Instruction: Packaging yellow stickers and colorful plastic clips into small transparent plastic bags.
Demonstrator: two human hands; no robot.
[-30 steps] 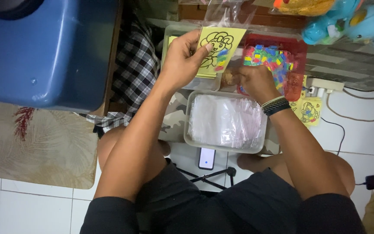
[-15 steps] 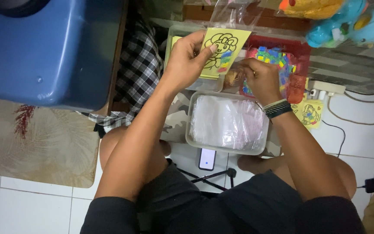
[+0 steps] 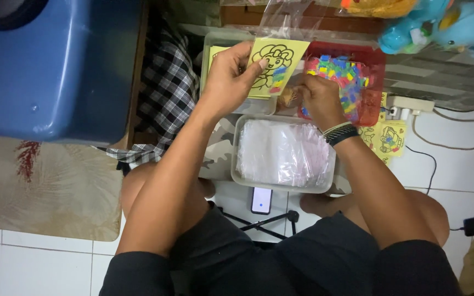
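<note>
Fingers of your left hand (image 3: 227,82) pinch a yellow picture card (image 3: 277,64) by its left edge, thumb on the front, so the printed outline drawing and its strip of coloured squares face you and stay readable. The card is lifted above a clear tray (image 3: 218,46) that holds more yellow cards lying flat. Your right hand (image 3: 316,98) reaches into the red tray (image 3: 377,71), fingers curled down among the small multicoloured packets (image 3: 344,79); whether that grip has closed on one, I cannot tell, since the knuckles hide the fingertips. Nearer your knees sits a clear tub (image 3: 285,154) filled with a heap of empty transparent plastic bags, close to both hands. All three containers rest on a camouflage cloth (image 3: 218,153) on the floor. Another yellow card (image 3: 386,138) lies on the tiles just right of the red tray, and a phone (image 3: 260,200) sits between your legs.
</note>
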